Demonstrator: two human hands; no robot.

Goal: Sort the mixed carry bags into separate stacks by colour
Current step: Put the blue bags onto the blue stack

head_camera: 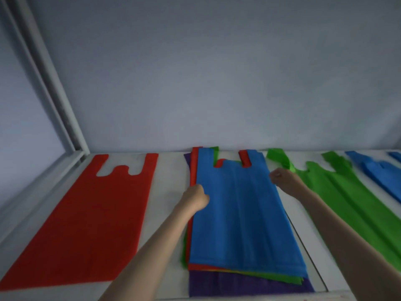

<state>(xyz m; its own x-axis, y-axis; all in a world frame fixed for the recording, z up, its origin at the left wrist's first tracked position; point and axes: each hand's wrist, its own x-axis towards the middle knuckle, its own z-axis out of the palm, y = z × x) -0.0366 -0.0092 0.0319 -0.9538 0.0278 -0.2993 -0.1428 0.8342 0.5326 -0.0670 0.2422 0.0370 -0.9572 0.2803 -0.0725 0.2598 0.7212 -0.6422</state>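
The blue bag (245, 213) topped the mixed pile; the left hand (196, 197) and right hand (282, 179) apparently pinched its edges, and ought to lift only that layer.

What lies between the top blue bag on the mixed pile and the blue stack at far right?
The green stack lies between them, flat on the table. Nothing upright blocks the way. Both hands, left and right, already grip the blue bag, so it could be carried over to the blue stack.

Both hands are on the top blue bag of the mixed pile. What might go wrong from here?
The left hand and right hand grip the blue bag by its side edges; the red bag beneath may drag along. Carrying it to the blue stack crosses the green stack, which could get ruffled.
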